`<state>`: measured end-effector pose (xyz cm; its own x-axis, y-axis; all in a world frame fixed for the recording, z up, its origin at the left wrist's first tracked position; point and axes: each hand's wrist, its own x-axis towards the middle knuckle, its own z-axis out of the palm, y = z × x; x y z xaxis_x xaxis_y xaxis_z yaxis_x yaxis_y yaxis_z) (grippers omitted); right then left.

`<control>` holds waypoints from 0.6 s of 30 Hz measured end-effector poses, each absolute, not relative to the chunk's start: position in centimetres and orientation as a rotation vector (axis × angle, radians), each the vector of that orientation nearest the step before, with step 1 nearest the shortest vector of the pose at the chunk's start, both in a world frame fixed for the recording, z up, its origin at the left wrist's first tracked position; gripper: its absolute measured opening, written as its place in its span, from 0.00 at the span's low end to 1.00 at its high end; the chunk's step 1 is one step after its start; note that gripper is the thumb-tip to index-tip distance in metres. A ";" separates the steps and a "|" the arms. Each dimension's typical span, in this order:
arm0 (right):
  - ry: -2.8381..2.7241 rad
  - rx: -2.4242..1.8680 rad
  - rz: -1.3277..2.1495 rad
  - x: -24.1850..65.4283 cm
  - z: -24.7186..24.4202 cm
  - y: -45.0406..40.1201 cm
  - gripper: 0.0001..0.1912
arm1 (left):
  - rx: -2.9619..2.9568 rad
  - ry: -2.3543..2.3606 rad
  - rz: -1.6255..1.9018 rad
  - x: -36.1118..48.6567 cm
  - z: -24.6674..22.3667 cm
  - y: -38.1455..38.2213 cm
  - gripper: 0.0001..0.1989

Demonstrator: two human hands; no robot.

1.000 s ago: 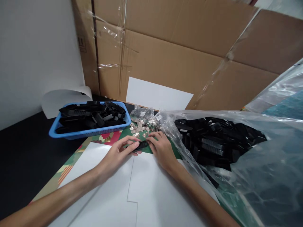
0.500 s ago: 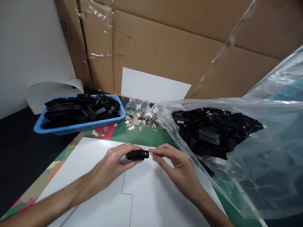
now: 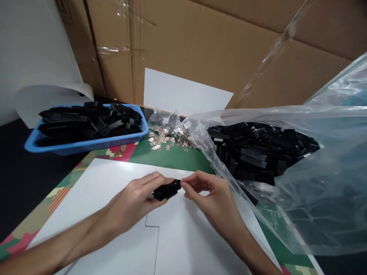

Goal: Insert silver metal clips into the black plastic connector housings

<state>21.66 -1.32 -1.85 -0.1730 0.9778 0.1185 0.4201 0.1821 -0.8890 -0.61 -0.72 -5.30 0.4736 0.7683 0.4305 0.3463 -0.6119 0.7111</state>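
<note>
My left hand point(image 3: 140, 196) is closed around a black plastic part point(image 3: 167, 190), thumb and fingers on its long sides. The part is held above a white board point(image 3: 183, 236), tilted a little, with its right end showing small slots. My right hand point(image 3: 210, 194) is pinched at that right end, its fingertips touching or almost touching the part. Whatever lies between those fingertips is too small or hidden to name. Beyond the hands, a pile of small shiny metal pieces point(image 3: 164, 137) lies on the green surface.
A blue basket point(image 3: 86, 146) of black plastic parts stands at the back left. To the right, a clear plastic bag point(image 3: 309, 214) lies open over many more black parts point(image 3: 258, 152). Cardboard point(image 3: 200, 49) with a white sheet point(image 3: 186, 91) against it rises behind.
The black part has turned in my left hand, its right end now tipped upward. My right fingertips have come closer to that end. The camera view has shifted slightly.
</note>
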 end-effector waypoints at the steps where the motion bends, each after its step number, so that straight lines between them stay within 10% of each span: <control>1: -1.738 -1.327 0.896 21.5 -1.9 -1.4 0.03 | 2.205 0.908 1.026 -0.6 -5.3 -0.8 0.15; 18: -1.354 -1.232 1.615 23.2 -2.5 0.1 0.13 | 2.156 0.846 1.146 -1.4 -5.3 -1.3 0.18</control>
